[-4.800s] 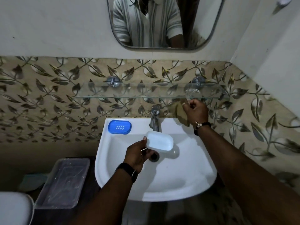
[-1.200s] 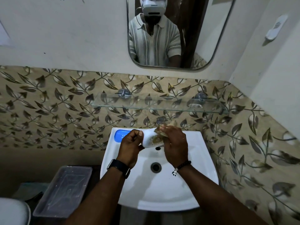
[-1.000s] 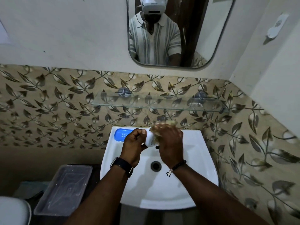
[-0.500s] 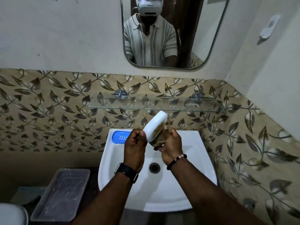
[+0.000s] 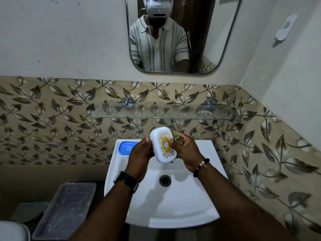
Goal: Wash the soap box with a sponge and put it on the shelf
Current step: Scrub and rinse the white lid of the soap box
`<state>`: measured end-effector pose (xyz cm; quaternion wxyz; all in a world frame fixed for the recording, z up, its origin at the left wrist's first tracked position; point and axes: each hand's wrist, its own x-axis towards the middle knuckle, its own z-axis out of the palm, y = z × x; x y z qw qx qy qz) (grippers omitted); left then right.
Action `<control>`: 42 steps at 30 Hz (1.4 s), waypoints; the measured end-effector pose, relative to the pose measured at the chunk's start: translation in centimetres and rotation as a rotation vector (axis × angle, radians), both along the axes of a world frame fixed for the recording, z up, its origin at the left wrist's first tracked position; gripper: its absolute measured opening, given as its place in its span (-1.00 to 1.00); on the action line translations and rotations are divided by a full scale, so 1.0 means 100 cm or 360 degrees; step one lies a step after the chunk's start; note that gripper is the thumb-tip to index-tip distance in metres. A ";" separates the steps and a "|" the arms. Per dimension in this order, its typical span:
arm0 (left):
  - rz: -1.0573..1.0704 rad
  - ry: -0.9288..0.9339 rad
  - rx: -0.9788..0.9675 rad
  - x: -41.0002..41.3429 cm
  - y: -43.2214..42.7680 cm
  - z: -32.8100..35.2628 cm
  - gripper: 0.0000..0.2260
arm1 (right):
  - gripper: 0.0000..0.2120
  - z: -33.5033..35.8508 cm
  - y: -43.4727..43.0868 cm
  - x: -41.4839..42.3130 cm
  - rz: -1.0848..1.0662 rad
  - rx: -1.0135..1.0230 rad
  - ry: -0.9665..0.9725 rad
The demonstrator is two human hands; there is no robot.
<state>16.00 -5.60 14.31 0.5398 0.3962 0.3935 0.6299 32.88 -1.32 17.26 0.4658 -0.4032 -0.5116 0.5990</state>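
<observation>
Above the white sink (image 5: 205, 202), you hold the soap box (image 5: 163, 145) up in both hands. It is smooth white plastic with round corners, and its flat top has a gold round pattern that faces you. It stands almost on end, leaning a little to the left. Your left hand (image 5: 141, 156) wraps its left side, with the thumb pressed on the front near the top edge. Your right hand (image 5: 185, 150) is closed on the box's right side, thumb on the gold part. That hand also holds the sponge (image 5: 176, 136), a rough greenish brown lump peeking out behind the box near its top; you cannot see how the fingers grip it. Both wrists are bent up, and both arms reach in from the bottom. A black watch is on the left wrist and a bead band on the right. The glass shelf (image 5: 165, 113) is flat and see-through, fixed to the leaf tiles just above the box. A blue soap dish (image 5: 126, 147) with small holes sits on the sink's back left corner. A clear plastic tub (image 5: 66, 209) sits low on the left.
</observation>
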 end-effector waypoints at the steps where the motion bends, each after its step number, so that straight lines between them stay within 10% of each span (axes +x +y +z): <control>1: -0.0036 -0.0008 -0.0028 -0.003 0.003 0.005 -0.74 | -0.76 -0.001 0.000 0.001 -0.0007 0.0048 -0.0073; 6: 0.0097 0.0411 0.0110 0.010 0.005 0.005 -0.86 | -0.88 -0.017 -0.007 -0.020 -0.0569 -0.0025 -0.0382; 14: 0.0214 0.2061 0.0666 0.005 -0.002 -0.010 -0.82 | -0.82 -0.021 -0.015 -0.012 -0.0368 -0.0725 0.0211; 21: 0.0166 0.2661 0.1006 0.009 0.005 -0.007 -0.79 | -0.83 -0.028 -0.012 -0.012 -0.0474 -0.0535 -0.0143; 24: 0.0431 0.2437 0.1103 0.001 0.001 -0.020 -0.85 | -0.86 -0.036 -0.009 -0.003 -0.0578 -0.0402 -0.0355; 27: 0.0648 0.1819 0.0508 0.000 -0.009 -0.029 -0.60 | -0.78 -0.041 -0.005 0.007 -0.0642 -0.0291 -0.0535; 32: 0.0282 0.0482 -0.0249 0.010 -0.013 -0.022 -0.66 | -0.79 -0.047 -0.002 0.012 -0.0603 -0.0230 -0.0789; 35: 0.0113 0.0252 -0.0420 0.005 -0.012 -0.025 -0.72 | -0.75 -0.049 -0.006 0.015 -0.0628 -0.0094 -0.1009; 38: 0.0043 0.0158 -0.0559 0.002 -0.009 -0.027 -0.75 | -0.92 -0.050 -0.017 0.011 -0.0744 0.0461 -0.1301; 42: 0.0068 0.0045 -0.0630 0.002 -0.005 -0.025 -0.76 | -0.65 -0.055 -0.030 0.007 -0.0661 0.1484 -0.1687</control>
